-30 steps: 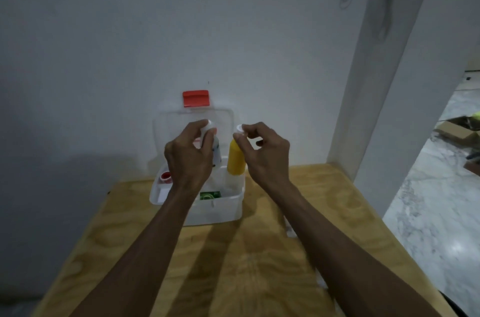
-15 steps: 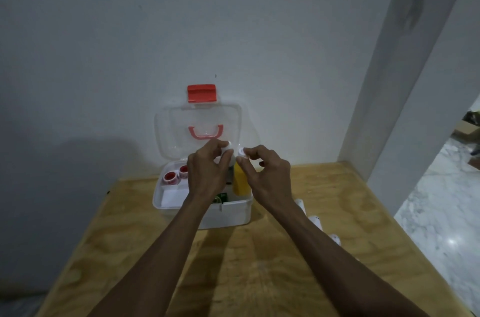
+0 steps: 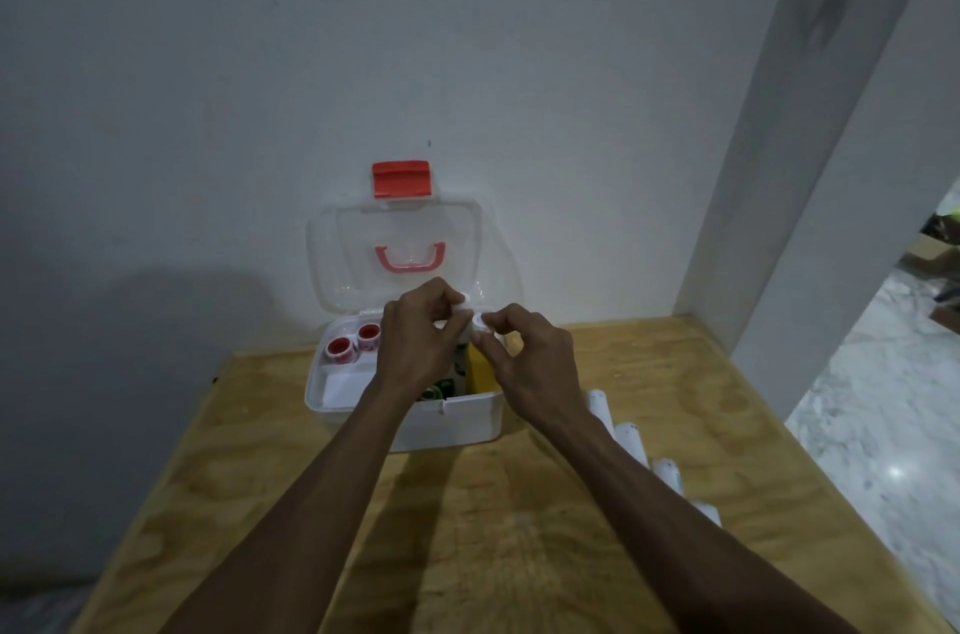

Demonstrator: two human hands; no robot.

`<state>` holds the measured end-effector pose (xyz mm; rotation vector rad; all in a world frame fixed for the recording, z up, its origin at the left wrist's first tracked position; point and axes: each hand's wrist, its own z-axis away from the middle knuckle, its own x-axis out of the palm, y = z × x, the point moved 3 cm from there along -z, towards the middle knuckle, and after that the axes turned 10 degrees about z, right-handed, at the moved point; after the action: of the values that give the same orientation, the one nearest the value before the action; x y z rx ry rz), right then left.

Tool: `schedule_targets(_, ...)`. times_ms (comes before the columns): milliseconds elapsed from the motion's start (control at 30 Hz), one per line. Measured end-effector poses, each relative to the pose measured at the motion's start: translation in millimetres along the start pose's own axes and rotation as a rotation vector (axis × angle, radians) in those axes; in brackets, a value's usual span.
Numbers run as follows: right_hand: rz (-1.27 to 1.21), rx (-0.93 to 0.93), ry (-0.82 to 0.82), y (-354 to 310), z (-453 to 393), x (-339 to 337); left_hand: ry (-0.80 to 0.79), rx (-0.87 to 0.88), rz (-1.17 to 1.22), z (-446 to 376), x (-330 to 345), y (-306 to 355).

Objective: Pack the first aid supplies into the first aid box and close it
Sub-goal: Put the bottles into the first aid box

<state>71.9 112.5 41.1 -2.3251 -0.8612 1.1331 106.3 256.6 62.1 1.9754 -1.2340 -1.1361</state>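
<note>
A white first aid box [image 3: 457, 418] stands open on the wooden table [image 3: 467, 529], against the wall. Its clear lid [image 3: 353, 259], with a red latch and red handle, leans back. My left hand [image 3: 415, 342] grips the white cap of a bottle inside the box; the bottle body is hidden behind the hand. My right hand [image 3: 530, 358] pinches the white cap of a yellow bottle [image 3: 483, 371] standing upright in the box's right part. Two red-and-white tape rolls [image 3: 353, 342] sit in the back left compartment. A green-labelled item [image 3: 434, 392] lies near the front wall.
Several white rolls [image 3: 631, 438] lie in a row on the table to the right of the box, partly behind my right forearm. A white wall rises behind the table and a pillar [image 3: 810, 166] stands at the right. Marble floor [image 3: 883, 425] lies beyond the right edge.
Both hands lowered their bottles from above the box down into it. The view tilted down, so the rolls on the right came into sight.
</note>
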Motion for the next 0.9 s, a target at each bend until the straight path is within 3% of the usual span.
schedule_targets(600,0.063,-0.014,-0.128,4,-7,-4,-0.163,0.012,-0.084,-3,-1,-4)
schedule_targets(900,0.073,-0.022,-0.180,0,-6,-12,-0.157,0.014,-0.180,3,-2,0)
